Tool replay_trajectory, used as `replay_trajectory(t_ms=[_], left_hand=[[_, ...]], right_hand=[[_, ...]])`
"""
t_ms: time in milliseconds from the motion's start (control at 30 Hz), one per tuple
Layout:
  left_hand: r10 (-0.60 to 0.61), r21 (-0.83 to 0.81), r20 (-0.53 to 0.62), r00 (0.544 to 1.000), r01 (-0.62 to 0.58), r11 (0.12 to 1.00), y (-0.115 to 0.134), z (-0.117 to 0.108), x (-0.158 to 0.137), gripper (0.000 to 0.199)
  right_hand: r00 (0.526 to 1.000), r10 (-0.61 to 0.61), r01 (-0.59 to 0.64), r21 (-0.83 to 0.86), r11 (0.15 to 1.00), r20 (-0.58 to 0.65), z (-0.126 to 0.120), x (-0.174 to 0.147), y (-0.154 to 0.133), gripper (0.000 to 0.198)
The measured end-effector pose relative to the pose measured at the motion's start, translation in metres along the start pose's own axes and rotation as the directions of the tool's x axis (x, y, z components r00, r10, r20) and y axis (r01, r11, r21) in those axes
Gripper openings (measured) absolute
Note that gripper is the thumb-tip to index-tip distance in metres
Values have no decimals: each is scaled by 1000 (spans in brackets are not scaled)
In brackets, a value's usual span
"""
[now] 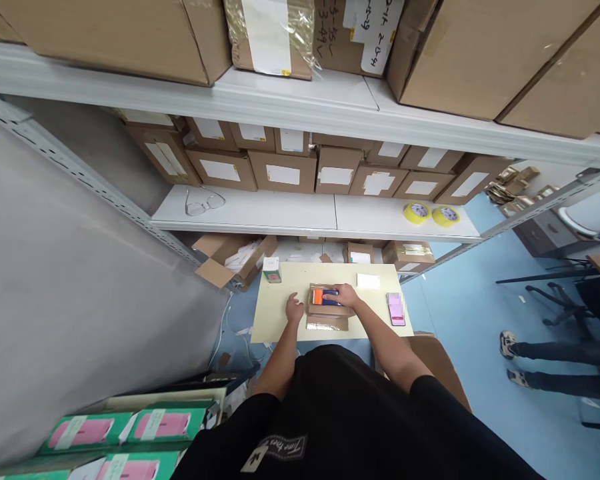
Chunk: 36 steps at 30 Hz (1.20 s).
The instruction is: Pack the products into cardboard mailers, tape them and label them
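Note:
A small open cardboard carton (330, 310) sits on the pale yellow tabletop (275, 320), one flap folded down toward me. Inside it lies an orange and blue box (319, 296). My right hand (345, 295) reaches over the carton's right side, with thumb and fingers closed on the blue end of that box; part of the grip is hidden. Just left of the carton, my left hand (294, 309) holds nothing, its fingers apart. A white and green small box (272, 270) stands at the table's far left corner. Behind my right hand is a white slip (368, 281).
A phone (396, 309) lies at the table's right. Beyond, metal shelving holds labelled cartons (283, 175), glasses (203, 201) and yellow tape rolls (417, 213). An open carton (235, 257) stands back left, green and pink boxes (163, 425) lower left. Another person's legs (555, 350) show at right.

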<state>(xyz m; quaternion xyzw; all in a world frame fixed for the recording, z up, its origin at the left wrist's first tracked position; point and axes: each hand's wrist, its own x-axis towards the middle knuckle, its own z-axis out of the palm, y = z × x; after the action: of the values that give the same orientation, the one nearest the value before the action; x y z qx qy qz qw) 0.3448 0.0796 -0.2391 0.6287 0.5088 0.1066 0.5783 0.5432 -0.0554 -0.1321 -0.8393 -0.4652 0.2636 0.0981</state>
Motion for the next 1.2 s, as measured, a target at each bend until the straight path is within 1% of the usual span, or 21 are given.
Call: replay_trajectory(t_ms=[33, 67, 100, 167, 200, 233, 267, 333, 533, 600, 667, 700, 767, 867, 933, 1000, 1033, 1100, 1200], left_hand=[[36, 14, 24, 999, -36, 999, 3, -5, 4, 71], [88, 30, 86, 992, -91, 995, 7, -10, 8, 76], [145, 49, 182, 973, -156, 986, 12, -14, 12, 81], [218, 100, 397, 892, -278, 955, 19, -20, 19, 89], [217, 136, 472, 854, -314, 940, 22, -22, 21, 91], [199, 176, 513, 835, -330, 928, 24, -23, 23, 92], [181, 215, 532, 827, -339, 916, 25, -24, 25, 92], [168, 277, 536, 827, -360, 891, 26, -25, 26, 93], [233, 345, 527, 817, -456, 820, 27, -26, 25, 88], [221, 356, 524, 822, -448, 820, 29, -24, 24, 89], [186, 376, 515, 837, -416, 828, 31, -22, 23, 90], [167, 386, 511, 843, -399, 832, 33, -21, 23, 91], [151, 391, 506, 849, -382, 838, 34, -20, 22, 92], [162, 377, 514, 843, -391, 840, 35, -20, 22, 91], [183, 369, 519, 835, -412, 833, 35, -20, 23, 89], [196, 368, 524, 829, -427, 826, 35, -19, 24, 88], [194, 373, 524, 830, -428, 823, 35, -18, 25, 88], [177, 394, 520, 836, -418, 819, 35, -17, 26, 88], [166, 406, 514, 842, -409, 818, 38, -16, 26, 90]], right_hand=[[1000, 5, -5, -8, 1000, 5, -1, 0, -1, 55], [1000, 7, -7, -15, 1000, 10, -2, 0, -2, 56], [1000, 8, -8, -20, 1000, 12, -2, 0, -2, 56], [1000, 8, -8, -29, 1000, 13, -3, 1, -3, 58], [1000, 11, -11, -31, 999, 12, -3, 1, -4, 59], [1000, 16, -16, -34, 999, 13, -3, 1, -4, 60], [1000, 24, -23, -37, 999, 17, -3, 2, -5, 62], [999, 41, -40, -48, 998, 29, -4, 2, -6, 65], [994, 88, -78, -146, 986, 65, -7, 1, -14, 75], [992, 101, -88, -167, 982, 72, -8, -1, -13, 78], [990, 118, -102, -181, 978, 77, -11, -5, -6, 79], [988, 130, -114, -187, 976, 78, -14, -9, 1, 79], [983, 169, -151, -206, 967, 71, -24, -20, 25, 78], [970, 241, -224, -242, 944, 43, -44, -46, 77, 77], [949, 313, -293, -264, 919, 37, -58, -66, 113, 78], [928, 372, -352, -268, 897, 26, -69, -83, 142, 76], [918, 395, -376, -268, 887, 19, -72, -89, 152, 75], [903, 430, -412, -268, 871, 9, -75, -92, 161, 74], [879, 476, -459, -262, 849, 6, -66, -81, 155, 69]])
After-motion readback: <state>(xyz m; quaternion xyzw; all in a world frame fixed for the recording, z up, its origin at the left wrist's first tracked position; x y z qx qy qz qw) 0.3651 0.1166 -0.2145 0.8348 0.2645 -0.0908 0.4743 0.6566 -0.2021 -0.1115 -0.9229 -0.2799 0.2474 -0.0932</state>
